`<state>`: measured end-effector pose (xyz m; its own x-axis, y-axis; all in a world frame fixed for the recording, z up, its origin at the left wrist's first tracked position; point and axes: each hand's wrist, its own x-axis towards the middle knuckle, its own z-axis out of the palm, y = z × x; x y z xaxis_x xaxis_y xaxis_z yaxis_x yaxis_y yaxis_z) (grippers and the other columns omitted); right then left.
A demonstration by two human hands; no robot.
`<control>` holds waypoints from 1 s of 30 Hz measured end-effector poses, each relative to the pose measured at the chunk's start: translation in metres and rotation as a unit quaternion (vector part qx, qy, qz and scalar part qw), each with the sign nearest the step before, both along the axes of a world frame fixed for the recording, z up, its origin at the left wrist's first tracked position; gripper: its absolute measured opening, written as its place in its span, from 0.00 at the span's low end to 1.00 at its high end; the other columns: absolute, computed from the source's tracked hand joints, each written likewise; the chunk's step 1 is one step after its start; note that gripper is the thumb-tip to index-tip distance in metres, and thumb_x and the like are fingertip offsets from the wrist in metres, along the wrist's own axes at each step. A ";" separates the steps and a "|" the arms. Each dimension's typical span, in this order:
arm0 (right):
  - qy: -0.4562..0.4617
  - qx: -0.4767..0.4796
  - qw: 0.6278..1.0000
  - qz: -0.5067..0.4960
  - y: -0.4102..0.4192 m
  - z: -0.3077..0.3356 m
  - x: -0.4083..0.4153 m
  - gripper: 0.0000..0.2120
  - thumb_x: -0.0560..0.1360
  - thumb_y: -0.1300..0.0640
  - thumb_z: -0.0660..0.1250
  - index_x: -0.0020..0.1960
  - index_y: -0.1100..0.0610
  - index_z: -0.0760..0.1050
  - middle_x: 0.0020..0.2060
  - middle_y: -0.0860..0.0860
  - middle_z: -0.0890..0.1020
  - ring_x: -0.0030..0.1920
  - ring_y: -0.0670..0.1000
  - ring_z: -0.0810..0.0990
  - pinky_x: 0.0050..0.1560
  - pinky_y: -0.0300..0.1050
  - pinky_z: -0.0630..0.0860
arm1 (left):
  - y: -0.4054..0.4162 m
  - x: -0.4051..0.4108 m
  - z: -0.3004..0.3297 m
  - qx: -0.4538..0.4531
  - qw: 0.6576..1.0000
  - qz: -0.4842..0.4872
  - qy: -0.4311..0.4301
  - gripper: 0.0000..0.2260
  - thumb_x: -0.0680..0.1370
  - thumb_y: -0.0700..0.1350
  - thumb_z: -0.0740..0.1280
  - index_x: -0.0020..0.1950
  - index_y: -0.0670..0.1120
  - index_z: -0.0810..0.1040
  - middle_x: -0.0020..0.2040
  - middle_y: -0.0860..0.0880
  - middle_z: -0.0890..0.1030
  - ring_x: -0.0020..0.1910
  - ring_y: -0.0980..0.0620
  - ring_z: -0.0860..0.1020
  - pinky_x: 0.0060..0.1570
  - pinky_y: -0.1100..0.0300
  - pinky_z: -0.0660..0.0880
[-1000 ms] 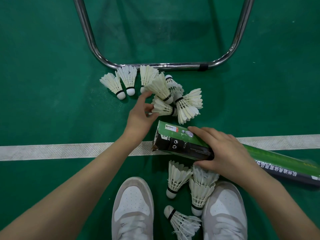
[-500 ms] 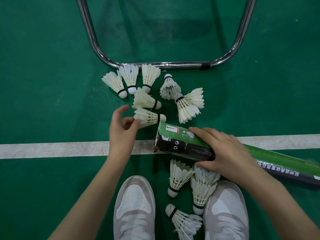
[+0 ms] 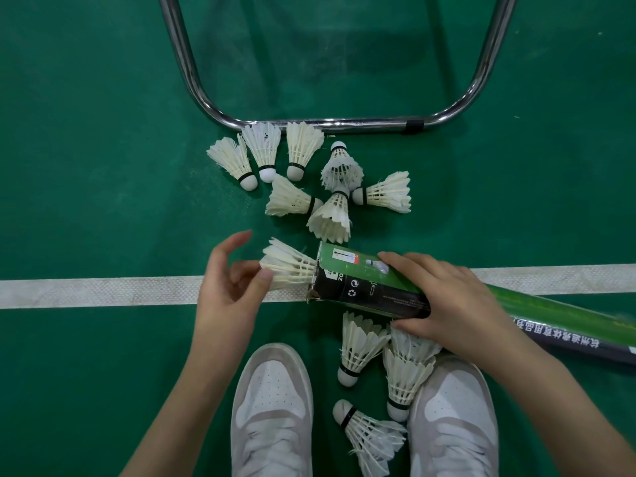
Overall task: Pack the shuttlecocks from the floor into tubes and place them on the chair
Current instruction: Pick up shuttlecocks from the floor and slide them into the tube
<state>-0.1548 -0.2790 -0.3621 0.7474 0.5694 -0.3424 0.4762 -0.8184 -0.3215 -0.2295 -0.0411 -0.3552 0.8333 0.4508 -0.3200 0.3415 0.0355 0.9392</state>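
Right hand point(image 3: 457, 304) clamped round the tube point(image 3: 378, 287) near its open mouth, tube lying across the white line point(image 3: 103, 292) on the floor. One shuttlecock point(image 3: 289, 270) sits cork-first in the mouth, skirt protruding at 9 o'clock. Left hand point(image 3: 227, 290) with fingers loosely spread; thumb appears to touch the feather tips, contact uncertain. Loose shuttlecocks: cluster at 12 o'clock below the chair frame point(image 3: 344, 125), more at 6 o'clock between the shoes. Step advice: push squarely along the tube axis, on the skirt rim, gently, so feathers don't crush.

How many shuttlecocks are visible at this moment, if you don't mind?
12: seven above the court line, one entering the tube mouth, four by the shoes. Others may be hidden inside.
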 end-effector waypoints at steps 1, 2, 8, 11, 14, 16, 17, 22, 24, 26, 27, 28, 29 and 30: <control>0.001 0.001 1.000 -0.001 0.000 0.000 0.000 0.41 0.69 0.40 0.68 0.72 0.36 0.45 0.68 0.40 0.62 0.66 0.45 0.63 0.62 0.41 0.57 | -0.004 -0.001 0.000 -0.010 1.000 -0.005 0.000 0.18 0.77 0.36 0.65 0.63 0.54 0.71 0.38 0.53 0.76 0.37 0.65 0.76 0.42 0.75 0.72; 0.001 0.003 1.000 -0.001 0.000 0.000 0.000 0.41 0.69 0.40 0.68 0.72 0.36 0.45 0.68 0.41 0.63 0.66 0.45 0.63 0.62 0.41 0.57 | -0.007 -0.003 0.000 -0.020 1.000 -0.010 0.001 0.18 0.77 0.36 0.65 0.62 0.54 0.72 0.37 0.53 0.76 0.37 0.64 0.76 0.42 0.74 0.72; 0.000 0.013 1.000 0.002 -0.001 0.000 -0.003 0.42 0.68 0.41 0.69 0.72 0.37 0.46 0.68 0.41 0.63 0.65 0.46 0.64 0.62 0.41 0.58 | -0.021 -0.003 -0.004 -0.045 0.996 -0.075 0.008 0.19 0.78 0.37 0.63 0.66 0.53 0.69 0.34 0.58 0.78 0.39 0.64 0.77 0.46 0.73 0.73; -0.002 0.020 1.000 0.003 0.000 0.000 -0.005 0.42 0.68 0.41 0.69 0.72 0.37 0.47 0.68 0.42 0.64 0.65 0.47 0.65 0.62 0.42 0.58 | -0.025 -0.002 -0.002 -0.061 0.994 -0.087 0.013 0.18 0.78 0.40 0.63 0.66 0.54 0.69 0.36 0.57 0.80 0.41 0.64 0.78 0.45 0.74 0.72; -0.006 0.028 1.000 0.007 0.002 -0.002 -0.006 0.42 0.67 0.41 0.70 0.73 0.38 0.48 0.67 0.43 0.66 0.64 0.48 0.66 0.62 0.44 0.60 | -0.029 -0.001 -0.004 -0.054 0.992 -0.112 0.023 0.23 0.72 0.49 0.67 0.67 0.55 0.68 0.38 0.56 0.81 0.43 0.62 0.79 0.48 0.67 0.73; -0.013 0.029 0.999 0.009 0.002 -0.002 -0.007 0.42 0.67 0.41 0.70 0.73 0.39 0.50 0.67 0.44 0.67 0.64 0.49 0.67 0.62 0.44 0.61 | -0.030 0.000 -0.007 -0.025 0.991 -0.125 0.033 0.29 0.67 0.51 0.70 0.67 0.56 0.67 0.41 0.54 0.81 0.44 0.59 0.79 0.51 0.63 0.74; -0.016 0.030 0.999 0.010 0.002 -0.003 -0.007 0.41 0.67 0.42 0.71 0.73 0.39 0.51 0.66 0.44 0.68 0.63 0.49 0.68 0.62 0.45 0.61 | -0.030 0.001 -0.009 -0.009 0.991 -0.127 0.038 0.31 0.66 0.51 0.72 0.67 0.58 0.67 0.43 0.51 0.80 0.44 0.58 0.79 0.51 0.63 0.75; -0.026 0.029 0.999 0.009 0.002 -0.007 -0.009 0.42 0.64 0.43 0.73 0.72 0.41 0.56 0.63 0.47 0.72 0.59 0.51 0.73 0.57 0.47 0.66 | -0.032 0.006 -0.015 0.047 0.989 -0.135 0.033 0.34 0.67 0.41 0.77 0.63 0.66 0.66 0.46 0.41 0.78 0.45 0.53 0.80 0.50 0.64 0.76; -0.031 0.034 0.999 0.006 0.001 -0.008 -0.009 0.42 0.63 0.43 0.74 0.71 0.42 0.58 0.61 0.47 0.73 0.58 0.52 0.74 0.56 0.49 0.68 | -0.032 0.008 -0.015 0.042 0.989 -0.138 0.033 0.34 0.67 0.40 0.77 0.63 0.67 0.65 0.46 0.39 0.77 0.46 0.49 0.79 0.53 0.58 0.76; -0.036 0.039 0.999 0.007 0.000 -0.009 -0.009 0.42 0.62 0.43 0.75 0.71 0.43 0.58 0.61 0.48 0.74 0.57 0.53 0.75 0.55 0.50 0.69 | -0.030 0.009 -0.015 0.032 0.988 -0.144 0.035 0.35 0.68 0.39 0.77 0.64 0.66 0.65 0.45 0.39 0.78 0.46 0.48 0.79 0.54 0.56 0.76; -0.040 0.040 0.998 0.008 0.000 -0.008 -0.010 0.42 0.62 0.43 0.75 0.71 0.43 0.59 0.61 0.48 0.74 0.57 0.53 0.75 0.55 0.50 0.69 | -0.029 0.010 -0.015 0.032 0.988 -0.148 0.036 0.36 0.68 0.38 0.76 0.64 0.66 0.65 0.44 0.39 0.78 0.46 0.47 0.79 0.54 0.56 0.76; -0.043 0.041 0.998 0.009 0.000 -0.009 -0.010 0.42 0.62 0.43 0.75 0.71 0.43 0.59 0.60 0.48 0.74 0.57 0.53 0.75 0.55 0.50 0.69 | -0.029 0.010 -0.015 0.032 0.987 -0.150 0.036 0.36 0.68 0.38 0.76 0.64 0.67 0.65 0.42 0.39 0.77 0.46 0.46 0.79 0.53 0.55 0.75; -0.045 0.042 0.998 0.010 0.000 -0.009 -0.010 0.42 0.61 0.43 0.75 0.71 0.43 0.59 0.60 0.48 0.75 0.57 0.53 0.75 0.55 0.50 0.69 | -0.028 0.011 -0.015 0.031 0.987 -0.152 0.037 0.36 0.68 0.38 0.76 0.64 0.67 0.65 0.42 0.39 0.77 0.45 0.44 0.79 0.52 0.55 0.75; -0.047 0.042 0.998 0.011 0.000 -0.009 -0.010 0.42 0.61 0.43 0.75 0.71 0.44 0.60 0.60 0.49 0.75 0.56 0.53 0.75 0.55 0.50 0.69 | -0.028 0.011 -0.015 0.029 0.987 -0.153 0.038 0.36 0.68 0.38 0.76 0.64 0.68 0.65 0.42 0.38 0.77 0.45 0.43 0.78 0.52 0.54 0.75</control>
